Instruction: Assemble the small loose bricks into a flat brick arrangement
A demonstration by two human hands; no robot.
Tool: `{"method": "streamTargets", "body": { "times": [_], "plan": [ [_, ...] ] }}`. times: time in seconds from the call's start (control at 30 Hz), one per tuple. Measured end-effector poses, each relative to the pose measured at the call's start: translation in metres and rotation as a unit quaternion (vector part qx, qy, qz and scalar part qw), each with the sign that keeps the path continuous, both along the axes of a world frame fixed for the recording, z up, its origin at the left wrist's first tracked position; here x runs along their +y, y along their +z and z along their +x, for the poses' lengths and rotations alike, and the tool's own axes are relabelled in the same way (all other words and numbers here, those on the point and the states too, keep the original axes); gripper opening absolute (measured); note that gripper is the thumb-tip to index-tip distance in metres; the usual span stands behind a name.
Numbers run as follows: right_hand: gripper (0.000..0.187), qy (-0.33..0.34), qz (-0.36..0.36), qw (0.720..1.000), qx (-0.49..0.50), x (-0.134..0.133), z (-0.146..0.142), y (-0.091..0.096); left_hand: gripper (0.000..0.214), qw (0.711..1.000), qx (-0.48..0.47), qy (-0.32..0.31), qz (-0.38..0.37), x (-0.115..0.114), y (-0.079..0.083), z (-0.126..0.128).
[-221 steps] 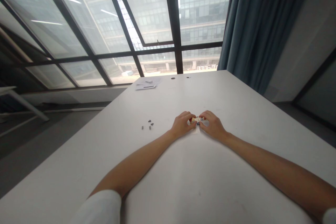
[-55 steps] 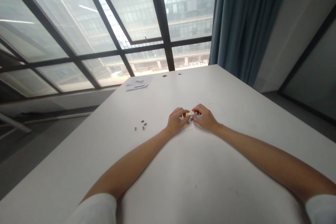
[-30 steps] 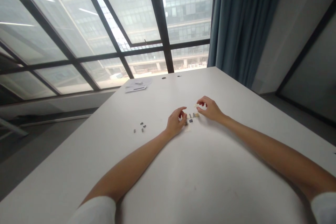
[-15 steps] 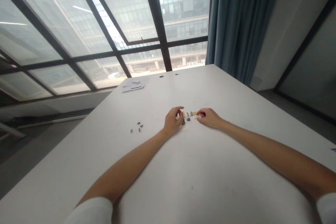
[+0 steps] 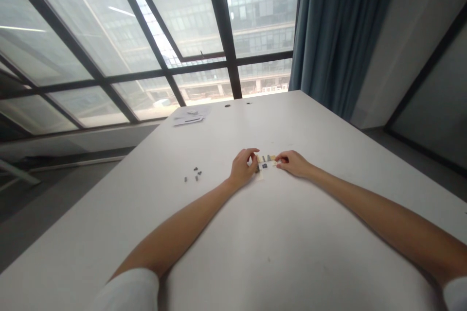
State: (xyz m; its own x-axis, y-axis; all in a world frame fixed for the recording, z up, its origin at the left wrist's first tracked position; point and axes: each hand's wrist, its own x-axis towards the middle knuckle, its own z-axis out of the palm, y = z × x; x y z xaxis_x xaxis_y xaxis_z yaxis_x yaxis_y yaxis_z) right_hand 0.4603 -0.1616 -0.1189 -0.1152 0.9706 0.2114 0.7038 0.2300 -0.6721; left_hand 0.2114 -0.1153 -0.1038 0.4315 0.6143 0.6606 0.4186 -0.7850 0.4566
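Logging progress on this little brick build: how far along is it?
Done, apparently: a short row of tan and dark bricks lies on the table. In hand: the left hand and the right hand are at its two ends; grip too small to judge. Left: a few loose dark pieces lie apart to the left, untouched.

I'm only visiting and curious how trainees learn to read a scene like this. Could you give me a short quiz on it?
1. True or false: the left hand and the right hand are at opposite ends of the small row of bricks.
2. Where do the loose dark pieces lie? A: left of the left hand. B: right of the right hand. C: on the papers.
3. Fill in near or far: the papers lie at the table's ___ end.

Key: 1 true; 2 A; 3 far.
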Motion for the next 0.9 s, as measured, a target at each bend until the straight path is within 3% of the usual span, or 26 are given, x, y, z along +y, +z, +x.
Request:
{"method": "streamTargets", "body": {
  "times": [0.9],
  "plan": [
    [0.031, -0.001, 0.014, 0.999, 0.035, 0.0035, 0.0048, -0.0095, 0.026, 1.0, 0.003, -0.023, 0.01, 0.0005, -0.0011, 0.0017]
  ]
}}
